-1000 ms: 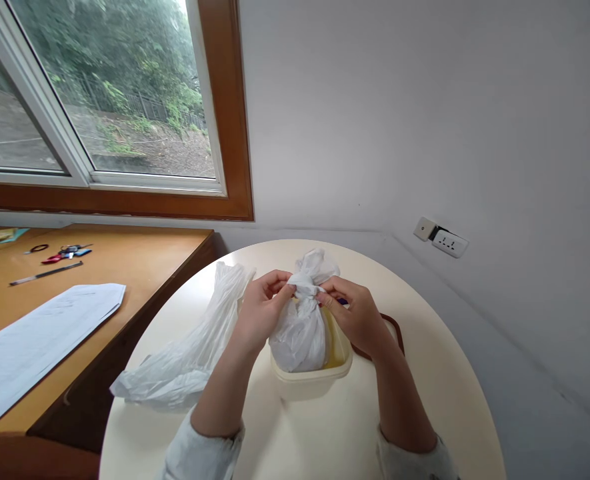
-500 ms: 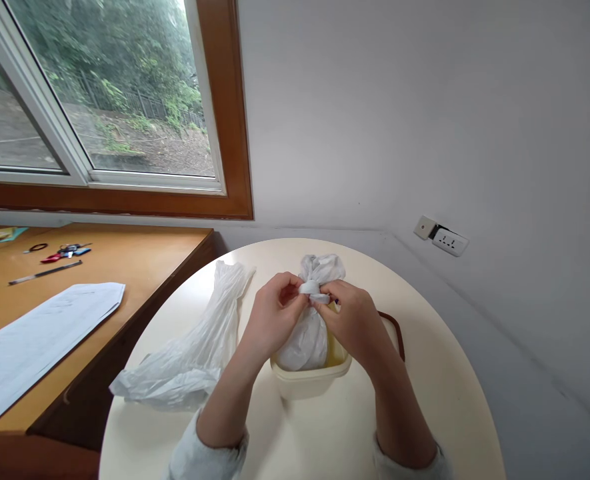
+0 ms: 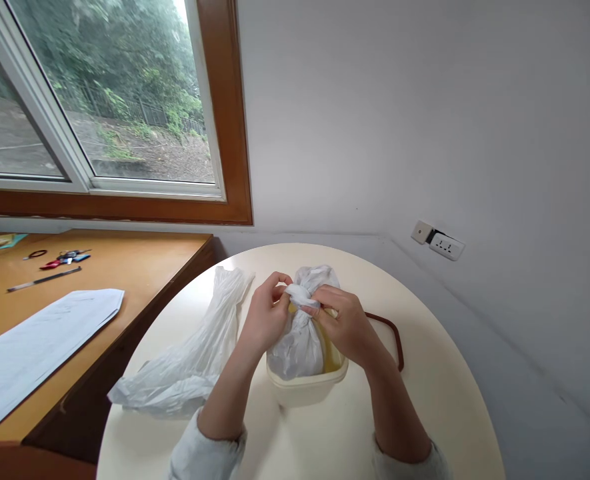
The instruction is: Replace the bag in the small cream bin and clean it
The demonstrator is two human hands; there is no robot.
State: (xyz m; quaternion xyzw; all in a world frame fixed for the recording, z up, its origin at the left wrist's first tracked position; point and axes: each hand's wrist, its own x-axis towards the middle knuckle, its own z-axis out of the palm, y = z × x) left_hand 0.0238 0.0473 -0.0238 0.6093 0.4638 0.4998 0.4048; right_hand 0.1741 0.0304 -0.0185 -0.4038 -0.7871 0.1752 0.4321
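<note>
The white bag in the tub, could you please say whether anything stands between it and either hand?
Nothing visible does: the left hand and right hand both pinch the twisted neck of the white bag, above the tub.

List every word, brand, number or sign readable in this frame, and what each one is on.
No text can be read.
Papers on the desk: faint marks, too small to read.
Held bag: no print seen on the parts in view.
Loose bag: no print seen.
Tub: no label seen on the side in view.
Socket: holes only, no lettering legible.
</note>
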